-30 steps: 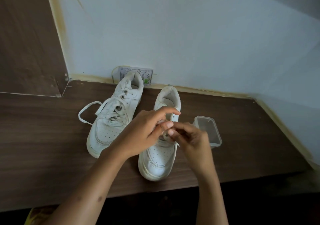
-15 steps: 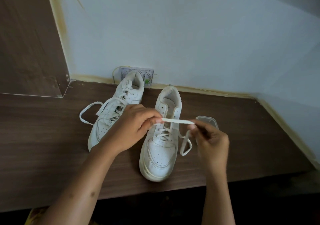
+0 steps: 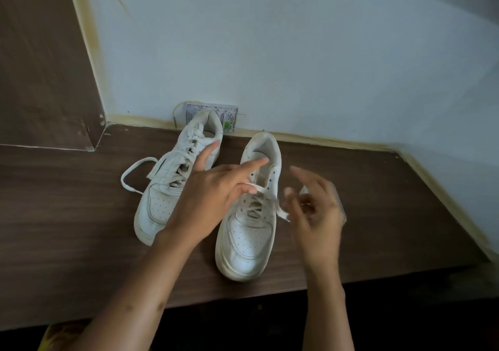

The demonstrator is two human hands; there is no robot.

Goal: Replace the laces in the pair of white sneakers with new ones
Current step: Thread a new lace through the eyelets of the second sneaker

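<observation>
Two white sneakers stand on the dark wooden table [image 3: 67, 229], toes toward me. The left sneaker [image 3: 162, 199] is laced to the top, and a loose lace loop [image 3: 132, 172] trails off its left side. The right sneaker [image 3: 248, 242] is laced only through its lower eyelets; the upper holes are bare. Its white lace [image 3: 270, 192] lies slack across the tongue, one end hanging off the right side. My left hand [image 3: 213, 202] hovers between the shoes with fingers spread, thumb tip touching the lace. My right hand [image 3: 316, 213], blurred, is just right of the shoe with fingers apart.
A clear plastic container [image 3: 304, 189] is almost hidden behind my right hand. A wall socket plate [image 3: 210, 109] sits behind the left sneaker's heel. The pale wall closes the back and right, and a wooden panel [image 3: 40, 67] rises at the left. The table's front edge is near me.
The lace was pulled taut between both hands half a second ago. Both hands have since spread their fingers and the lace has gone slack over the right sneaker.
</observation>
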